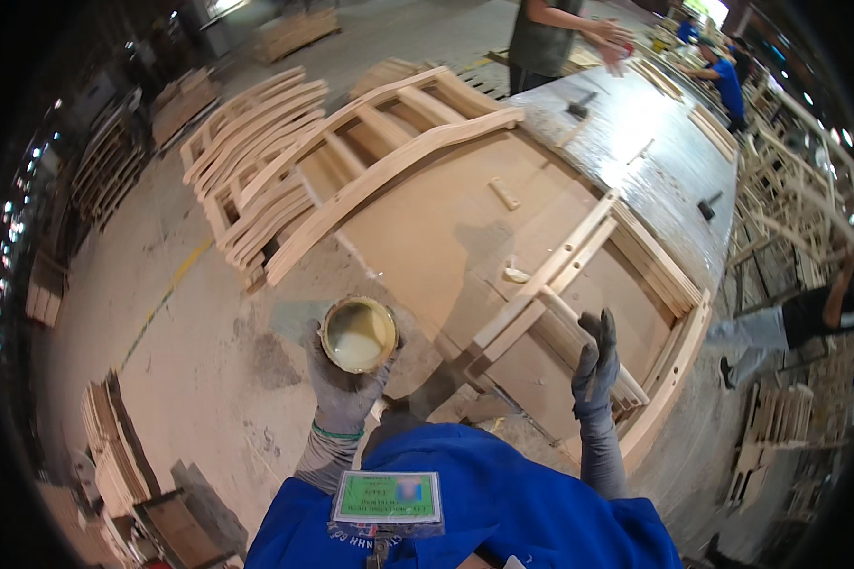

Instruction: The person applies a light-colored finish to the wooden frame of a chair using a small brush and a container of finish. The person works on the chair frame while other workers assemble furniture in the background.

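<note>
My left hand [346,394], in a grey glove, is closed around a round tin [359,316] with a whitish liquid inside. The tin is upright over the floor, left of the work table. My right hand [594,370], gloved too, has its fingers stretched out and holds nothing. It is over or beside a wooden frame [565,270] made of pale rails, some with round holes; whether it touches the frame I cannot tell. The frame lies on a brown board tabletop [417,237]. A small wooden block [504,193] and a pale crumpled scrap [516,275] lie beyond it.
Curved slatted wooden frames [380,152] are stacked along the far left. A shiny covered table [626,133] behind carries hammers [709,206] and loose strips. A person [550,38] stands behind it; another [797,318] is at right. Wood pieces [114,446] stand at lower left.
</note>
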### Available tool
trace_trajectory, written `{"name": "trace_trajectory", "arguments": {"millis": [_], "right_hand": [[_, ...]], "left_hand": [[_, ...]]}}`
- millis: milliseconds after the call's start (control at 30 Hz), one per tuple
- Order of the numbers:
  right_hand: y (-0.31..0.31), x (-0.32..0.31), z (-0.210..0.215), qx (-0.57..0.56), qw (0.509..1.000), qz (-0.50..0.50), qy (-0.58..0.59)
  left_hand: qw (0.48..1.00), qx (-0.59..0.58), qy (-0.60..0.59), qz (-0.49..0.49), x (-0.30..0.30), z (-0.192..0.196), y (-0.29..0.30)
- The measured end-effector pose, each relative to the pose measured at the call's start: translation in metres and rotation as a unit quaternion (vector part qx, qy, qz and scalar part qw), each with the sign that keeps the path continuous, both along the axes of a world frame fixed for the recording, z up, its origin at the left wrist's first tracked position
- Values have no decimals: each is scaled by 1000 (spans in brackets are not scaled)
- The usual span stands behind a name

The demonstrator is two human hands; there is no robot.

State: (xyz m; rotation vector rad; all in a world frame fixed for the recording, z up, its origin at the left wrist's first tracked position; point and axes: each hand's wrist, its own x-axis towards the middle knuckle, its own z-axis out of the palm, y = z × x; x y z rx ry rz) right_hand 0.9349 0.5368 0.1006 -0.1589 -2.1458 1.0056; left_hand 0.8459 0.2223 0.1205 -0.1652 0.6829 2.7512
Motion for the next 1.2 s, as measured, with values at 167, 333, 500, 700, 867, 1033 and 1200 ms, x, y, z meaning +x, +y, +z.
{"name": "trace_trajectory", "arguments": {"millis": [167,333,500,700,867,1033,1200], "right_hand": [[-95,-86,58,-151,975,162,-15],[-200,-129,101,-312,875,362,-81],[-282,-179,100,-46,893,446,-37],[-356,-221,94,76,902,424,30],[-379,-221,81,43,914,397,-66],[-369,-216,68,71,812,579,7],[-358,-228,58,-234,790,566,-8]], "left_hand": [[986,-109,38,124,-33,-11,-70],[993,7,18,119,-65,-2,-134],[635,-667,339,194,-86,17,-189],[597,-687,331,250,-98,9,-232],[517,-734,279,341,-112,-13,-251],[434,-792,191,385,-133,-44,-253],[532,-720,227,384,-153,-34,-249]]}}
